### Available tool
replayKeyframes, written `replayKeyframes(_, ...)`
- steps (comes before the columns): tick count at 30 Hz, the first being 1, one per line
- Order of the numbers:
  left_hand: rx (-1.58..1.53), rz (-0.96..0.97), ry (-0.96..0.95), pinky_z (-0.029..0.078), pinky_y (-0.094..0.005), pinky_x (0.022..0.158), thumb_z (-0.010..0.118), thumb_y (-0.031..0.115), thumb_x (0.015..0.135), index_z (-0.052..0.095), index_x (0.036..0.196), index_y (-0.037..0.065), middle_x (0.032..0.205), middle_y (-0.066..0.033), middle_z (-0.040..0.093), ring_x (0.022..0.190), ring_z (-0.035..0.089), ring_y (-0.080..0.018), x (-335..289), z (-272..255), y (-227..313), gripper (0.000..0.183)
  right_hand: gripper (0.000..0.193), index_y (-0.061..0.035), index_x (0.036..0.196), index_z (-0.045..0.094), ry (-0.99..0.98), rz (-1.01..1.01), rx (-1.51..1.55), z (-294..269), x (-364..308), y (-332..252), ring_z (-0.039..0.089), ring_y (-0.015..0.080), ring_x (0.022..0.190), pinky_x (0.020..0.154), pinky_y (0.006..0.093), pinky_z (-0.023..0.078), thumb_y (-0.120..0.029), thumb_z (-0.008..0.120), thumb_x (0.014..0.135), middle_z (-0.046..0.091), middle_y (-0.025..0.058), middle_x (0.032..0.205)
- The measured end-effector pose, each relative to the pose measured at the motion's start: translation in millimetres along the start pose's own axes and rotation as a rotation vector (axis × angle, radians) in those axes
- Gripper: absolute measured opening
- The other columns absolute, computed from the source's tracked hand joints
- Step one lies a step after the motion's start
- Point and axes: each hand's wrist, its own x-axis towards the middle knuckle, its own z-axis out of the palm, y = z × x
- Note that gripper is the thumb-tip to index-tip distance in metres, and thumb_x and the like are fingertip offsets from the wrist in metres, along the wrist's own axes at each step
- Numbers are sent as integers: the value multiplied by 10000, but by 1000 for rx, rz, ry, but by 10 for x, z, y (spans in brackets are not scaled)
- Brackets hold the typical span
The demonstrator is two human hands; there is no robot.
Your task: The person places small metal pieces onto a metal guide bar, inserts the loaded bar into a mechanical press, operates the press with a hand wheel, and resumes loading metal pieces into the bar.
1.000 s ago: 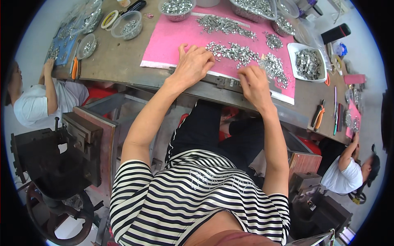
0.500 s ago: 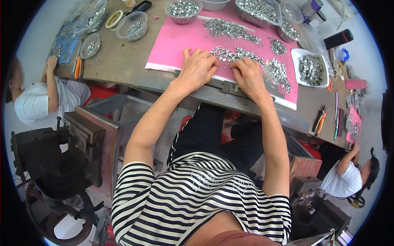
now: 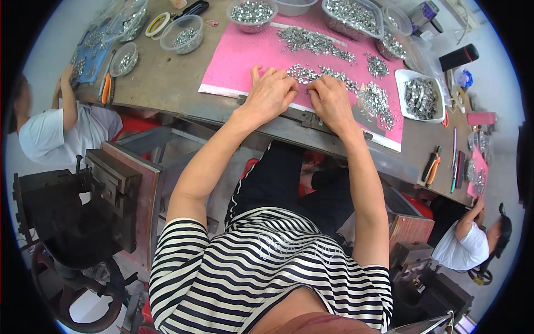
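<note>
My left hand point(image 3: 270, 94) is over the near edge of the pink mat point(image 3: 239, 53), thumb and forefinger pinched together. Close by on its right, my right hand point(image 3: 332, 104) is pinched too, fingertips pointing down at the mat. Anything between the fingers is too small to make out. Just beyond the fingertips lies a loose row of small shiny metal pieces point(image 3: 303, 73). A larger heap of such pieces point(image 3: 314, 43) spreads farther back. To the right of my right hand is another pile point(image 3: 376, 103).
Plastic tubs of metal pieces point(image 3: 251, 15) line the back. A white tray point(image 3: 401, 106) of pieces stands right of the mat. Orange-handled pliers point(image 3: 432, 167) lie at the right, another pair point(image 3: 107, 86) at the left. Co-workers sit at both sides. A dark machine point(image 3: 72, 206) stands at lower left.
My right hand has shifted slightly left, closer to my left hand. My left hand stays nearly in place, still pinched. At the left, the co-worker's hand has moved a little.
</note>
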Motion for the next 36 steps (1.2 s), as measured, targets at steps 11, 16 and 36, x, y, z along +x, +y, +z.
replayKeyframes(11, -253, 91, 110, 308, -529, 1041, 675, 124, 904, 660, 940, 107, 907, -29, 616, 962, 601, -237, -55, 164, 505, 42, 83, 19, 962, 613, 22, 366, 404, -612, -447, -19, 631, 296, 821, 727, 386, 497, 3, 656, 893, 626, 139, 885)
replayKeyframes(16, -224, 202, 100, 308, -488, 1044, 713, 131, 875, 657, 957, 93, 948, -34, 628, 984, 610, -226, -80, 451, 731, 107, 120, 4, 964, 598, 42, 395, 394, -653, -828, -4, 612, 299, 844, 766, 389, 477, 17, 673, 871, 619, 125, 924)
replayKeyframes(36, -39, -9, 140, 324, -533, 1019, 721, 165, 863, 718, 918, 139, 920, -17, 652, 985, 587, -238, -6, 140, 199, 61, 163, -47, 987, 675, 81, 24, 31, -613, -681, -40, 633, 267, 925, 848, 395, 441, 5, 697, 834, 660, 78, 986)
